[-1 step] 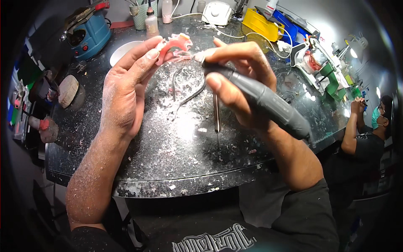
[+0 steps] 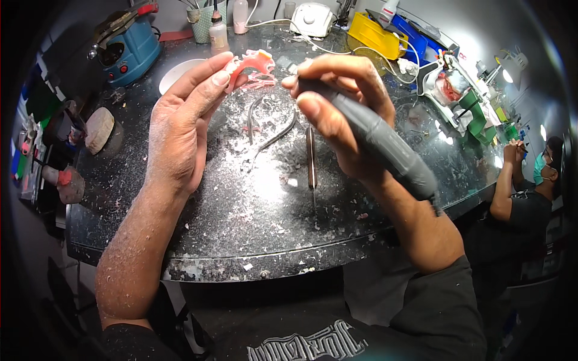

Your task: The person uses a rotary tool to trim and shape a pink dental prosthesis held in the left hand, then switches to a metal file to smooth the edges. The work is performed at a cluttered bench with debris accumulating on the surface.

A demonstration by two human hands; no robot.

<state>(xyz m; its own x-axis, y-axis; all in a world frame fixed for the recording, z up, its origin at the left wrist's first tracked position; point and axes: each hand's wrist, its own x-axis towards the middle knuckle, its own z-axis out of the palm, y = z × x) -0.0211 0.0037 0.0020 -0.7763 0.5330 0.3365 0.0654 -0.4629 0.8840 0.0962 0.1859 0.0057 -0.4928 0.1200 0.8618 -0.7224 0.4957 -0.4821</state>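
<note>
A pink partial denture (image 2: 259,60) with pale teeth is pinched between the thumb and fingers of my left hand (image 2: 177,129), which is dusted with pale powder. In my right hand (image 2: 358,90) lies a dark grey rotary handpiece (image 2: 382,139), slanting down to the right, with the fingers wrapped around its front. A blurred grey tip (image 2: 286,65) shows past those fingers, slightly apart from the denture. Just below the denture is a pink zigzag piece (image 2: 259,80); whether it touches the denture I cannot tell. Dark-handled pliers (image 2: 278,137) and a slim hand tool (image 2: 311,159) rest between my forearms.
Shavings and powder cover the black table (image 2: 241,210). A blue machine (image 2: 126,57), a white bowl (image 2: 174,75) and a pale block (image 2: 99,129) stand left. Behind are a dropper bottle (image 2: 218,36), a white control box (image 2: 312,19) and a yellow bin (image 2: 376,35). A masked person (image 2: 524,198) works right.
The tip of the handpiece has moved up and a little away from the denture, while its rear end has swung slightly down and left. My left hand has hardly moved.
</note>
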